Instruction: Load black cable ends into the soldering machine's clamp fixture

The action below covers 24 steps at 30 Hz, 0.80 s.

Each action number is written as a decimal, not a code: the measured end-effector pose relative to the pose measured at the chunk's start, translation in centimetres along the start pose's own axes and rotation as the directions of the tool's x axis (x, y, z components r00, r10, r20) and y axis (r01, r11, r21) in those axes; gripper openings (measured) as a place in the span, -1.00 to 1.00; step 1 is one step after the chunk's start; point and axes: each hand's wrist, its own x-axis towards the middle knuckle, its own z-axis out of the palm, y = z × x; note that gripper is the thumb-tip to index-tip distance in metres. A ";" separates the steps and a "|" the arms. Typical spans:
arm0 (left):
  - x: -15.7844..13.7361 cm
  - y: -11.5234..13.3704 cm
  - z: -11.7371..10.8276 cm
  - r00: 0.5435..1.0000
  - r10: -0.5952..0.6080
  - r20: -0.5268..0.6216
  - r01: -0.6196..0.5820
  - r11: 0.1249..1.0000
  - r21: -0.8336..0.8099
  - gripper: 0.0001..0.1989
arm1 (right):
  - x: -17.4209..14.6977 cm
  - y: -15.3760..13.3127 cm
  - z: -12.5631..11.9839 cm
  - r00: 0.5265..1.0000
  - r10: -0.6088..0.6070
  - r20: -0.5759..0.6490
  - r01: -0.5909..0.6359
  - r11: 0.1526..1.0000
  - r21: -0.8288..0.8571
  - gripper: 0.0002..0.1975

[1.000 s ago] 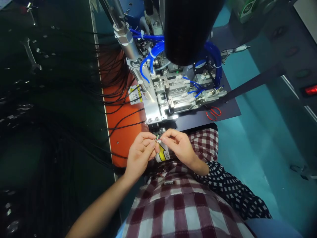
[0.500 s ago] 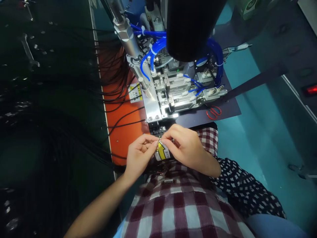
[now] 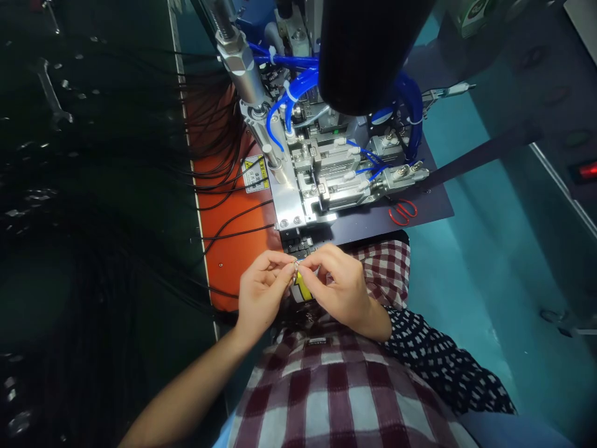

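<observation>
Left hand: your bare left hand (image 3: pixel 260 289) is pinched narrow, thumb to forefinger, on thin, light-coloured wire ends (image 3: pixel 296 267).
Right hand: yours, too, the right hand (image 3: pixel 342 283) meets it from the other side, fingertips drawn tight on the same tiny strands; which strand each one grips is too small to tell.
Wire ends: between your fingertips, above a white label with a bold yellow arrow (image 3: pixel 303 289), near your lap.
Machine: the silver metal machine with bright blue tubes (image 3: pixel 326 168) stands just beyond your hands.
Cables: slim black cables (image 3: pixel 219 127) stretch across the flat orange surface (image 3: pixel 228 261) to your left.
Scissors: red-looped scissors (image 3: pixel 403 213) lie on a dark grey flat panel (image 3: pixel 433 208), to the machine's right.
Wrench: a silver metal wrench (image 3: pixel 53 93) lies at far left.
Clothing: you wear a maroon-and-white checked cloth garment (image 3: pixel 336 386).
</observation>
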 end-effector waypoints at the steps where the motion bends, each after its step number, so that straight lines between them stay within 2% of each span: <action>1: 0.0 -0.1 0.0 1.000 0.004 0.005 -0.004 1.000 -0.013 -0.86 | -0.2 0.2 0.4 0.998 0.055 0.000 -0.055 0.996 0.074 -0.87; 3: 0.1 -0.2 0.1 1.000 0.014 0.022 -0.013 0.999 -0.035 -0.88 | -0.4 0.6 1.0 0.981 0.192 0.031 -0.194 0.950 0.244 -0.89; 5: 0.1 -0.3 0.1 0.999 0.023 0.042 -0.021 0.998 -0.051 -0.90 | -0.4 0.8 1.4 0.944 0.316 0.100 -0.329 0.860 0.391 -0.90; 7: 0.1 -0.3 0.1 0.998 0.028 0.059 -0.024 0.998 -0.059 -0.91 | -0.4 0.9 1.6 0.905 0.388 0.173 -0.422 0.773 0.473 -0.88; 9: 0.1 -0.4 0.1 0.997 0.023 0.073 -0.018 0.998 -0.064 -0.91 | -0.3 0.9 1.5 0.889 0.409 0.206 -0.455 0.741 0.494 -0.86; 12: 0.0 -0.3 0.1 0.997 0.007 0.082 -0.002 0.998 -0.062 -0.91 | -0.3 0.9 1.4 0.933 0.336 0.127 -0.357 0.832 0.425 -0.87; 15: -0.1 -0.1 0.2 0.998 0.009 0.063 -0.006 0.999 -0.042 -0.90 | -0.5 1.0 1.1 0.985 0.171 -0.009 -0.164 0.955 0.248 -0.88; 17: -0.1 0.0 0.2 0.999 0.021 0.040 -0.020 0.999 -0.026 -0.90 | -0.6 1.1 1.0 0.995 0.091 -0.032 -0.085 0.985 0.148 -0.91; 19: -0.1 0.0 0.2 0.999 0.023 0.038 -0.022 0.999 -0.026 -0.90 | -0.6 1.1 0.9 0.997 0.081 -0.016 -0.078 0.988 0.133 -0.91; 24: 0.1 0.0 0.0 0.997 -0.016 0.078 0.018 1.000 -0.025 -0.87 | -0.5 1.2 1.0 0.992 0.128 -0.004 -0.124 0.966 0.227 -0.87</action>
